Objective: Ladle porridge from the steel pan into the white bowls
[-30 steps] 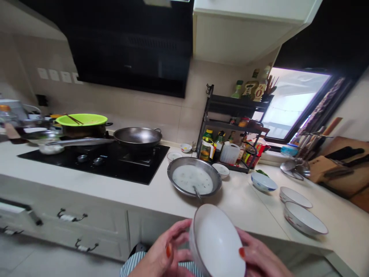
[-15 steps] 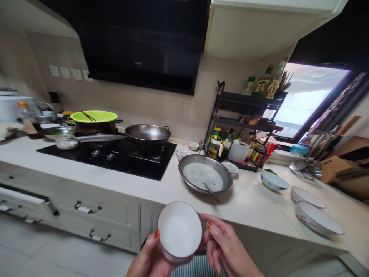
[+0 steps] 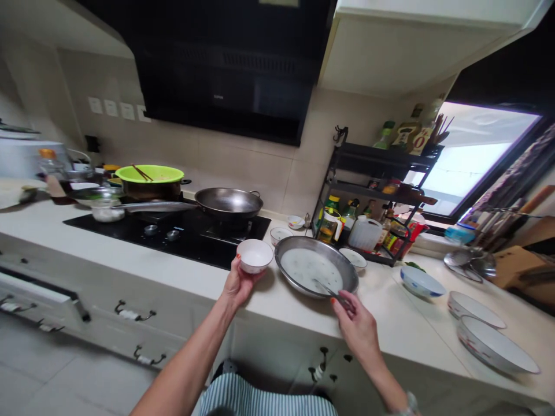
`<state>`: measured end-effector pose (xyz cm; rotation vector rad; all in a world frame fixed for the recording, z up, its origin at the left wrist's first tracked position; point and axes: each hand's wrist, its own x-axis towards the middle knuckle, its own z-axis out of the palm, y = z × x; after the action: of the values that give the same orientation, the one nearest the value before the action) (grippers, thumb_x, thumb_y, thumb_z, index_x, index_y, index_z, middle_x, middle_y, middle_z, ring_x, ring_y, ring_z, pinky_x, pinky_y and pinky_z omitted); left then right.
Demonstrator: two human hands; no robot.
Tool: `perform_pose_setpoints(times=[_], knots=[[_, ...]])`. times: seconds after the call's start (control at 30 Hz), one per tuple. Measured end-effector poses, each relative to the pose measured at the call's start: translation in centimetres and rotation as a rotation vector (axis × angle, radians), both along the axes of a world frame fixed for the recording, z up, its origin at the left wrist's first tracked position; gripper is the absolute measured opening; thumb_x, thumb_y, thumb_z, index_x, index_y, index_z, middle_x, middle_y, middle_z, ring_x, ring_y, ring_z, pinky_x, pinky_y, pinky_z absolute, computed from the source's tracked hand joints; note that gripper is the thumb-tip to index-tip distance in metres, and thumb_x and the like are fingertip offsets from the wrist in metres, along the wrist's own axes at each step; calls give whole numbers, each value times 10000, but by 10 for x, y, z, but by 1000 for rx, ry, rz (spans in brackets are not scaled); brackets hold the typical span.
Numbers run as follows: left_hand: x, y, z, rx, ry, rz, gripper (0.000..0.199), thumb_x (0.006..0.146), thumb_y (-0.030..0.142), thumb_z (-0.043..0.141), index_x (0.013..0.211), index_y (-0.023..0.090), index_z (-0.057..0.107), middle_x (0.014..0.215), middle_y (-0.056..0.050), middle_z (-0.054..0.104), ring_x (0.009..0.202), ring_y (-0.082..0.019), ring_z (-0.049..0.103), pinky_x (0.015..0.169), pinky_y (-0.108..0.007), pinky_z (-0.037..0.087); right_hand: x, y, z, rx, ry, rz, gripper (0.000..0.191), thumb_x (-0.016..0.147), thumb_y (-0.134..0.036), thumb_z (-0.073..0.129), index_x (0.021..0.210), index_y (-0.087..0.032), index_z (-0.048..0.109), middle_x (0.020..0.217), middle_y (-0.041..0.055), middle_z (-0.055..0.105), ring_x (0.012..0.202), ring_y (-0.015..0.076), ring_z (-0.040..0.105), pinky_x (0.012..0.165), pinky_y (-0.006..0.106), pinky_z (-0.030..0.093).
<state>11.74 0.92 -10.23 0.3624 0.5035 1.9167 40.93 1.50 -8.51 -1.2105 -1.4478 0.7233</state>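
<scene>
My left hand (image 3: 241, 283) holds a small white bowl (image 3: 255, 257) over the counter, just left of a wide steel basin (image 3: 353, 277). The bowl looks empty inside. In the basin lies a milky white liquid (image 3: 310, 268) with small pieces in it. The fingers of my right hand (image 3: 356, 323) are closed round the handle of a metal spoon (image 3: 323, 284), whose far end dips into the liquid. Behind the basin stand two filled small bowls, one at the left (image 3: 281, 234) and one at the right (image 3: 354, 259).
A wok (image 3: 229, 202) sits on the black stove (image 3: 191, 242), left of it a pot with a green basin (image 3: 150, 173). A black rack (image 3: 373, 188) holds bottles. Bowls stand at the right: a blue-patterned one (image 3: 421, 282) and two larger ones (image 3: 498, 346).
My left hand has moved the bowl forward, up to the basin's left side. My right hand has left the bowl, reached forward and taken hold of the spoon handle.
</scene>
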Motion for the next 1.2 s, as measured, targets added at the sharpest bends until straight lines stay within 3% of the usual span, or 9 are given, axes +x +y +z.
perform_pose_setpoints(times=[0.23,0.37,0.6,0.77,0.87,1.0,1.2], knots=[[-12,52,6,-78,9,14,451,840,412,599,1244,223,530,1013,-84,678,773,-211,673,600,-323,580,7,52,31,4,168,-132,430,620,-510,729,856,-165,631,600,23,606,490,155,504,437,272,403],[-13,57,4,-83,12,-5,483,865,468,561,1271,210,520,1018,-102,678,773,-217,678,590,-321,575,3,74,33,-47,99,-26,407,661,-526,709,828,-161,642,558,18,585,458,148,488,393,253,357],[-15,57,0,-71,9,-69,466,889,485,554,1255,197,549,1095,-131,678,846,-256,693,642,-386,602,-2,70,37,-49,-48,114,372,741,-489,679,923,-164,684,606,36,603,454,160,510,376,255,360],[-16,59,0,-65,8,-92,494,912,511,535,1267,168,550,1132,-153,672,884,-265,692,662,-387,607,-5,65,48,123,-104,131,160,777,-293,685,895,-190,719,696,43,621,595,173,555,624,315,498],[-17,59,0,-69,12,-99,489,924,508,522,1279,173,547,1141,-148,669,883,-264,693,648,-390,611,-9,68,48,262,-165,182,128,792,-288,665,874,-202,714,706,37,624,636,181,575,719,337,511],[-19,60,-2,-86,4,-108,473,937,506,501,1272,179,560,1141,-143,670,863,-258,696,635,-390,614,-17,77,42,385,-283,251,237,887,-392,536,921,-198,667,635,19,608,582,182,598,628,314,509],[-22,64,-7,-85,7,-119,470,948,515,480,1264,180,575,1147,-143,672,903,-268,693,671,-407,619,-29,84,38,287,-353,296,322,896,-483,480,893,-208,648,572,13,628,485,188,609,510,295,493]])
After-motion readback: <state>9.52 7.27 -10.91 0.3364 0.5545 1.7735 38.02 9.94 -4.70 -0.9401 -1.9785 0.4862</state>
